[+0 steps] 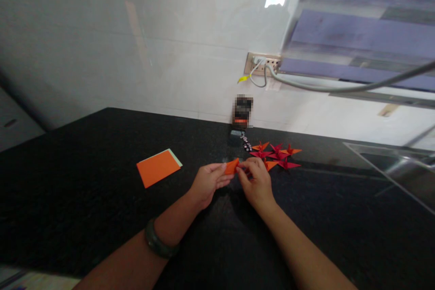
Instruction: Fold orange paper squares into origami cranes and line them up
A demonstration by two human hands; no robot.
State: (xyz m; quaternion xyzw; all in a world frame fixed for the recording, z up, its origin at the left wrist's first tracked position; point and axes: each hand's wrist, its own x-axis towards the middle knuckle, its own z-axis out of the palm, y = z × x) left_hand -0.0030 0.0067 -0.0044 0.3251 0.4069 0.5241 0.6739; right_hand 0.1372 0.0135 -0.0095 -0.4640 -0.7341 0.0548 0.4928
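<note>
Between my two hands is a small piece of folded orange paper [231, 167], held just above the dark countertop. My left hand [209, 182] pinches its left end between thumb and fingers. At its right end, the thumb and fingertips of my right hand [256, 182] close on the paper's edge. Beyond my right hand lie several folded paper cranes [288, 163] in red and orange, one of them partly hidden by that hand. Off to the left, a stack of paper sheets [158, 168] rests flat, orange on top with a pale sheet showing beneath.
A phone-like object [242, 111], blurred out, leans upright on a small stand [237, 134] by the wall, with a beaded strap [247, 143] beside it. A cable [312, 87] runs from the wall socket [261, 63]. At the right, a sink [401, 172] is set into the black countertop [102, 217].
</note>
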